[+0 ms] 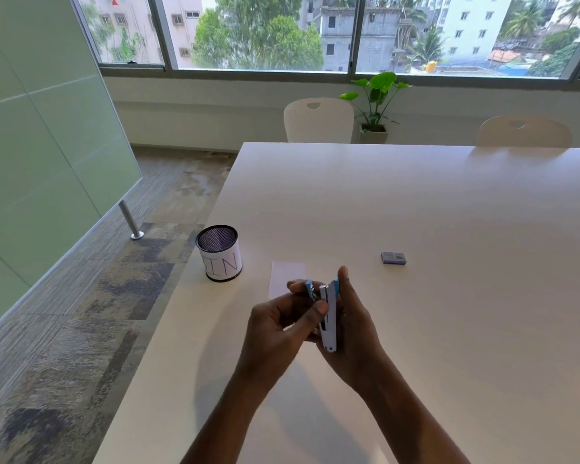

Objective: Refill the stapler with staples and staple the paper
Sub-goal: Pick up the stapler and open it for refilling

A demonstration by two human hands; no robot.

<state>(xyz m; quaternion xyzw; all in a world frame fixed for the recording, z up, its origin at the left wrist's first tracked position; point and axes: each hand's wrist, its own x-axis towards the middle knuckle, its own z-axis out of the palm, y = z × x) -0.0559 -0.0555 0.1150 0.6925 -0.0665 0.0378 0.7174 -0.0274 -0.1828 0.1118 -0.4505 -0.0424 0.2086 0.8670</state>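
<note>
**Status:** refill stage, not complete. The stapler [329,316] is held clear of the surface [449,212] at lower centre of the frame and stands swung open. A long, narrow channel of pale metal sits upright between two blue plastic parts that spread apart at the top. Whether any staples sit in the channel cannot be told.

**Left hand** [278,319]: fingers curled round the left blue part, thumb laid across the metal channel.

**Right hand** [355,329]: wrapped round the right side of the stapler, one finger reaching up past the blue tip. Neither hand is free.

**Staple box** [393,258]: small, flat, rectangular and dark grey-blue. It lies right of centre, well apart from the hands; open or closed cannot be told.

**Paper** [287,274]: a thin white sheet, barely distinct from the smooth, matte white surface. It lies flat just above the hands in the frame, with no staple discernible.

**Outstanding, by judgement:** load a strip from the box, close the stapler, then staple the sheet — most of the task remains.

**Also noted:** a cylindrical black mesh cup [219,252] with a lettered white band stands left of the paper, near the surface's edge.
</note>
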